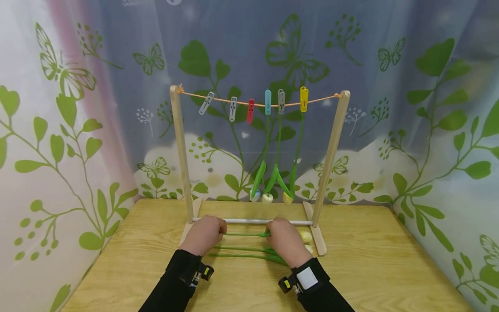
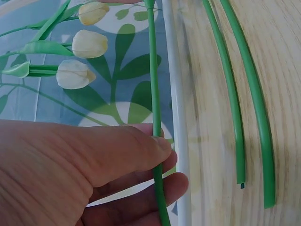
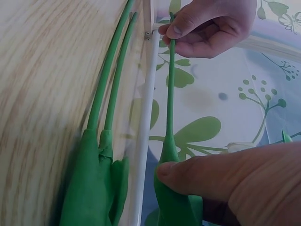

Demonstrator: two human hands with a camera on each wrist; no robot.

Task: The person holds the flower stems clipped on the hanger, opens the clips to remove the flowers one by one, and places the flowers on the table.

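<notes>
Both hands hold one green artificial tulip stem [image 1: 245, 234] level just above the table, in front of the rack's white bottom rod [image 1: 249, 221]. My left hand [image 2: 162, 160] pinches the stem [image 2: 154, 94] near its bare end between thumb and fingers. My right hand [image 3: 174, 183] grips the same stem [image 3: 170, 94] at its leafy part, thumb on top. Two more stems [image 2: 244, 103] lie on the wood beside the hands, their cream buds [image 1: 306, 236] peeking out past my right hand.
A wooden rack [image 1: 177, 151] stands on the table [image 1: 382, 260] with an orange string [image 1: 319, 100] carrying several coloured clips. Three tulips [image 1: 269, 190] hang head down from the blue, grey and yellow clips. A leaf-printed curtain surrounds the table.
</notes>
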